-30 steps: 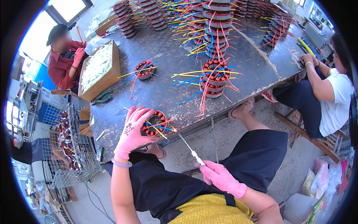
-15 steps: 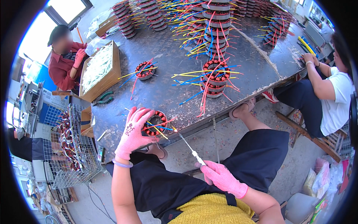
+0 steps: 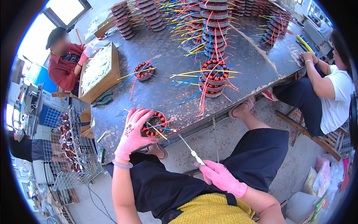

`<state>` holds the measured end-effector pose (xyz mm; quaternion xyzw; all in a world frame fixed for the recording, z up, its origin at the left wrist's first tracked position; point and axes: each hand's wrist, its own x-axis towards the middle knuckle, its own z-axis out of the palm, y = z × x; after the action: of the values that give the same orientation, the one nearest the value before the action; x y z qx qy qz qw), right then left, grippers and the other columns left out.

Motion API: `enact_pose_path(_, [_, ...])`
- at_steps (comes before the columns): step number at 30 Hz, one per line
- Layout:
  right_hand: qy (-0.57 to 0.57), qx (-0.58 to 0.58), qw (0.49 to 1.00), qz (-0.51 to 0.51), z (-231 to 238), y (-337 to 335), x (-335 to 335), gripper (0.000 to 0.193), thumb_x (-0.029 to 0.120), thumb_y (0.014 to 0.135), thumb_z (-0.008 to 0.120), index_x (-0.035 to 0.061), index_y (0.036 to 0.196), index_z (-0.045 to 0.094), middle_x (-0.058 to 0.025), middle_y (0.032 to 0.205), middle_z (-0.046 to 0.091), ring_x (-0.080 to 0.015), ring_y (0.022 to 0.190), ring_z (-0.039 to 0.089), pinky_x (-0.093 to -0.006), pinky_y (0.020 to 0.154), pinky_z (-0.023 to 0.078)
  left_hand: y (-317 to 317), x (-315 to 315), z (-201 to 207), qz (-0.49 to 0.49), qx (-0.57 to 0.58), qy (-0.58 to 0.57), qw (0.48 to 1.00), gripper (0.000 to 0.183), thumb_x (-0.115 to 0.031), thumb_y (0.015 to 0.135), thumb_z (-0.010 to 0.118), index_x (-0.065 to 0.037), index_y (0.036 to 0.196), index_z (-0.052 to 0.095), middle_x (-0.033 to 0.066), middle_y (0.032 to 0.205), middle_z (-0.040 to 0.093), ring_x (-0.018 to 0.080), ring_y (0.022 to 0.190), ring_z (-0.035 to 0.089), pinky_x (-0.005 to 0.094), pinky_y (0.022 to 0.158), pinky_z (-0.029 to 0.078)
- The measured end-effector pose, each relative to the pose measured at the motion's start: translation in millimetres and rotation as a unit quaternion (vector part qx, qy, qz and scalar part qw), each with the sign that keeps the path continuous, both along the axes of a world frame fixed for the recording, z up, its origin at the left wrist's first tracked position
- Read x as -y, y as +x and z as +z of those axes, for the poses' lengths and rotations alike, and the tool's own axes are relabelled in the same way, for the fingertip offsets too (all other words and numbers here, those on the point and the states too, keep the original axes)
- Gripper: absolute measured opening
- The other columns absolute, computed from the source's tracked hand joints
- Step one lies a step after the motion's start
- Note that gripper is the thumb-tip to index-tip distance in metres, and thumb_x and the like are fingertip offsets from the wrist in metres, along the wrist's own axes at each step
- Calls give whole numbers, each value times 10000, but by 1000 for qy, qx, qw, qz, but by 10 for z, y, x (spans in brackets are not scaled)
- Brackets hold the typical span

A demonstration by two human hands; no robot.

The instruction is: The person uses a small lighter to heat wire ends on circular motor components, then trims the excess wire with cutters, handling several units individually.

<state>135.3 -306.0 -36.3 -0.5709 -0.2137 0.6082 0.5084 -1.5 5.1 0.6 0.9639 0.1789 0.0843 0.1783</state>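
Note:
My left hand (image 3: 134,130), in a pink glove, is closed around the near-left side of a motor stator (image 3: 161,118), a ring with red windings, at the table's front edge. Yellow, blue and red wire leads stick out of it to the right. In my right hand (image 3: 223,178), also gloved in pink, is a slim tool (image 3: 193,152) with a white section and a thin metal shaft; I cannot tell its exact kind. Its bright orange tip is at the ends of the leads. My fingers hide part of the stator and the tool's rear end.
Ahead on the dark table (image 3: 166,84) are a single stator (image 3: 144,71), a short stack (image 3: 214,80) and tall stacks (image 3: 215,30) with protruding wires. Pliers (image 3: 103,99) lie near a carton (image 3: 110,71) of pale pieces. Co-workers sit left and right; a wire basket (image 3: 76,145) stands left.
My hands, the stator and the tool have hardly moved. The co-worker at the left has shifted their head and gloved hand slightly.

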Motion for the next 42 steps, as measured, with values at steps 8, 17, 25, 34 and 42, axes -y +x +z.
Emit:
enact_pose_path(8, [-2, -4, 1000, 4, 22, 10, -4, 381, 291, 1064, 465, 28, 1310, 587, 16, 656, 512, -60, 581, 470, -254, 548, 388, -7, -8, -11, -1, 1, 4, 1000, 986, -284, 509, 923, -97, 1400, 543, 117, 1415, 524, 369, 1426, 356, 503, 1225, 213])
enact_pose_path(17, [3, 5, 1000, 4, 13, 11, 6, 379, 291, 1064, 464, 31, 1310, 588, 17, 664, 513, -60, 586, 471, -256, 556, 395, 4, 3, -10, -2, 5, 9, 1000, 964, -274, 516, 918, -92, 1389, 551, 118, 1413, 526, 365, 1422, 363, 503, 1224, 216])
enact_pose_path(25, [-4, -17, 1000, -23, 37, 30, 17, 385, 283, 1062, 463, 18, 1311, 591, 19, 650, 499, -60, 584, 465, -245, 560, 388, 10, -41, -4, -43, 4, -13, 999, 935, -249, 523, 908, -106, 1379, 560, 108, 1425, 514, 354, 1423, 364, 512, 1230, 203])
enact_pose_path(34, [-13, -17, 1000, -20, 76, 54, -2, 397, 292, 1061, 469, 21, 1326, 589, 29, 658, 499, -49, 593, 455, -238, 556, 371, 16, -42, 9, -61, 3, 21, 998, 909, -295, 543, 898, -140, 1377, 573, 89, 1436, 510, 335, 1442, 358, 520, 1236, 189])
enact_pose_path(42, [-16, -19, 999, -22, 97, 57, -7, 391, 291, 1060, 484, 15, 1316, 592, 39, 668, 493, -47, 598, 450, -228, 559, 366, 31, -21, 32, -53, 0, 39, 998, 906, -309, 555, 905, -137, 1378, 569, 81, 1437, 510, 330, 1448, 354, 517, 1235, 191])
